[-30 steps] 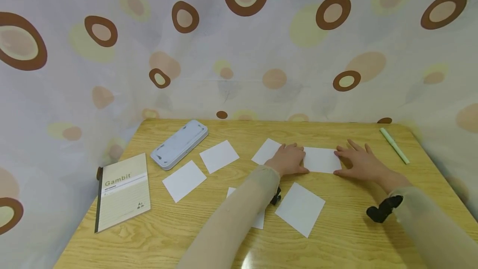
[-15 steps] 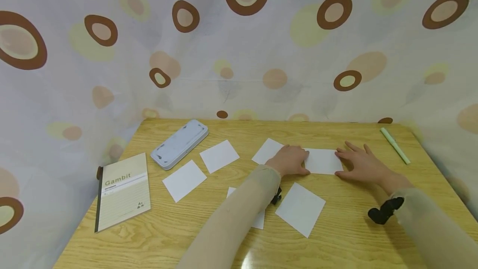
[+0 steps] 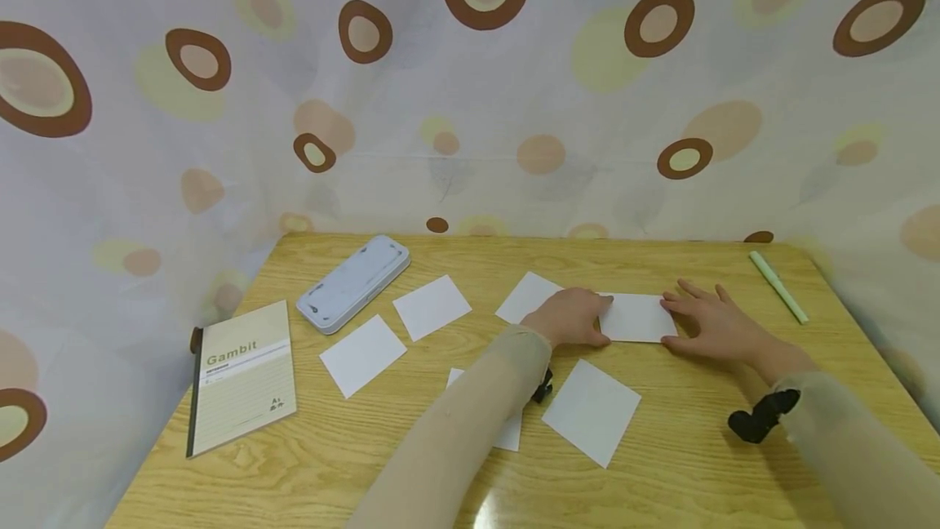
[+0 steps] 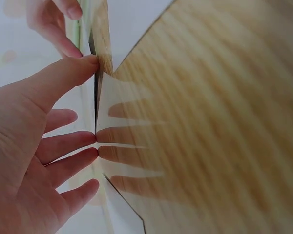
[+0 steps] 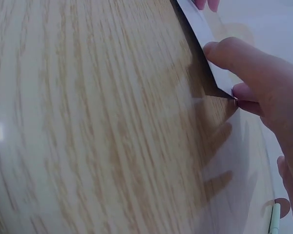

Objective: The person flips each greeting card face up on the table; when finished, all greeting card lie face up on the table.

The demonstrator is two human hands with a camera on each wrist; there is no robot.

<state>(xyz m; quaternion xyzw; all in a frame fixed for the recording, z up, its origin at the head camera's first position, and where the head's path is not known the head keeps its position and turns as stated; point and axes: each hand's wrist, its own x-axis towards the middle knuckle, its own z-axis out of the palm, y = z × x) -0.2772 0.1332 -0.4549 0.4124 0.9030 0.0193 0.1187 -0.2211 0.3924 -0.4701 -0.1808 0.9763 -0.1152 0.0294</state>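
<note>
A white paper card (image 3: 637, 317) lies between both hands at the right of the table. My left hand (image 3: 571, 317) holds its left end, thumb at the near corner and a fingertip at the far one. At the opposite end my right hand (image 3: 712, 323) grips the card the same way, its other fingers spread outward. In the right wrist view the card (image 5: 200, 29) is tilted edge-on, with a dark shadow beneath its near edge and the right thumb on that edge. The left wrist view shows the left hand's fingertips (image 4: 90, 153) meeting their reflections on the tabletop.
More white cards lie around: one (image 3: 525, 296) beside the left hand, one (image 3: 591, 412) nearer, others at left (image 3: 363, 356), and one (image 3: 508, 435) partly under the left forearm. A pale tin case (image 3: 354, 284), a notebook (image 3: 246, 378) and a green pen (image 3: 777, 286) lie farther out.
The card and both hands have shifted slightly right and nearer. My left hand's fingers, earlier stretched out along the far side, are now drawn in at the card's end.
</note>
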